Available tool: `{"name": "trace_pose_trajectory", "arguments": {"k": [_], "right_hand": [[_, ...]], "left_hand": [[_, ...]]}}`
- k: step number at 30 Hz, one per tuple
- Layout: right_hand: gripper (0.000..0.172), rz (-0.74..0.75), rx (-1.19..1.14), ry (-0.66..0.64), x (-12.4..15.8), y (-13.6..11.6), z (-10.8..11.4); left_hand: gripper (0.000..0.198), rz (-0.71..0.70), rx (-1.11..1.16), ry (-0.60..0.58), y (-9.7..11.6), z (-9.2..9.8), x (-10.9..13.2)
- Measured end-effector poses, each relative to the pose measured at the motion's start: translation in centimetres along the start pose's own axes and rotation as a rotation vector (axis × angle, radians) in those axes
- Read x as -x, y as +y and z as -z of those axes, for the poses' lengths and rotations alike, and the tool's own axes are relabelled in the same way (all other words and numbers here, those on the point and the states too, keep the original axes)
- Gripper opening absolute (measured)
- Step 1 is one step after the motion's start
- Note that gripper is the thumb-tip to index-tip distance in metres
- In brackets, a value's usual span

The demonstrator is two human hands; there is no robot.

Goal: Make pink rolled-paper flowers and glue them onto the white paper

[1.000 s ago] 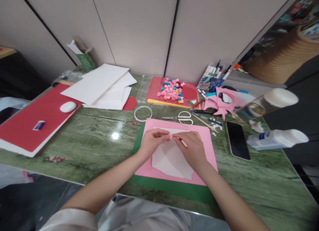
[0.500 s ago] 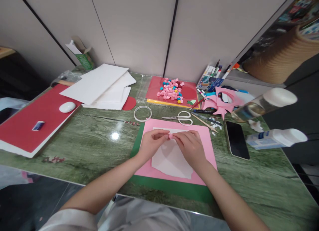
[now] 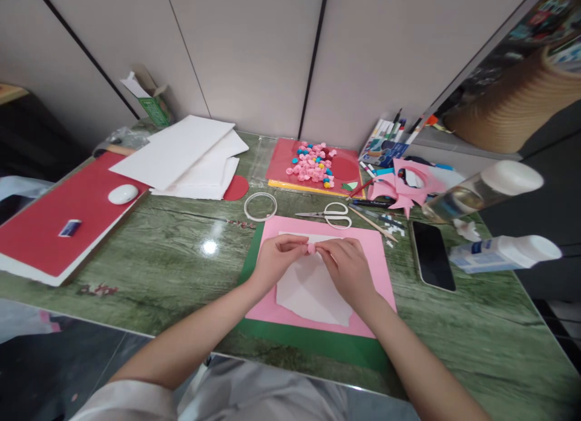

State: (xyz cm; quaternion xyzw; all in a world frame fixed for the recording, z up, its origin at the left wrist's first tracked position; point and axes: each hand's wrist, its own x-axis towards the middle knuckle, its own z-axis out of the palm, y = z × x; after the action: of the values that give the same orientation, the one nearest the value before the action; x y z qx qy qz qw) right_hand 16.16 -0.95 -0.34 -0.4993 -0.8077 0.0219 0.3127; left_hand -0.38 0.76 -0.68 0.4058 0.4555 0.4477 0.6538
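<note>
Between the fingertips of my left hand (image 3: 281, 254) and my right hand (image 3: 347, 264) is a small pink paper piece (image 3: 311, 248), rounded like a little rolled flower. Both hands pinch it from opposite sides. It is held over a torn-edged white sheet (image 3: 313, 294), which lies on pink paper (image 3: 384, 276) with green paper (image 3: 313, 343) underneath. Beyond my hands lie white-handled scissors (image 3: 329, 215) and a roll of clear tape (image 3: 260, 207). A pile of small pink, blue and yellow paper pieces (image 3: 313, 164) rests on red sheets (image 3: 279, 158) at the back.
To the right are a phone (image 3: 433, 254), a white bottle (image 3: 503, 253), a clear bottle with a white cap (image 3: 481, 191), pink paper scraps (image 3: 399, 188) and a marker box (image 3: 384, 150). On the left lie white sheets (image 3: 181, 152), a red board (image 3: 36, 227) and a mouse (image 3: 123, 194).
My fingers have shifted very slightly around the pink paper piece, and a little more of it shows between them. Everything else stays in place.
</note>
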Motion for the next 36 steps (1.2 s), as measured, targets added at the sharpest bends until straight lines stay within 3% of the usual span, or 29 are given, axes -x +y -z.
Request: {"name": "trace_pose_trajectory", "arguments": {"k": [14, 28, 36], "right_hand": [[0.01, 0.054, 0.08, 0.0, 0.13, 0.06, -0.07], [0.01, 0.108, 0.193, 0.086, 0.49, -0.08, -0.35], [0.007, 0.032, 0.096, 0.131, 0.36, -0.16, -0.29]], "left_hand": [[0.019, -0.001, 0.005, 0.023, -0.08, -0.09, -0.08], [0.018, 0.003, 0.024, 0.023, -0.2, -0.34, 0.06], [0.02, -0.002, 0.029, 0.001, -0.25, -0.12, -0.04]]}}
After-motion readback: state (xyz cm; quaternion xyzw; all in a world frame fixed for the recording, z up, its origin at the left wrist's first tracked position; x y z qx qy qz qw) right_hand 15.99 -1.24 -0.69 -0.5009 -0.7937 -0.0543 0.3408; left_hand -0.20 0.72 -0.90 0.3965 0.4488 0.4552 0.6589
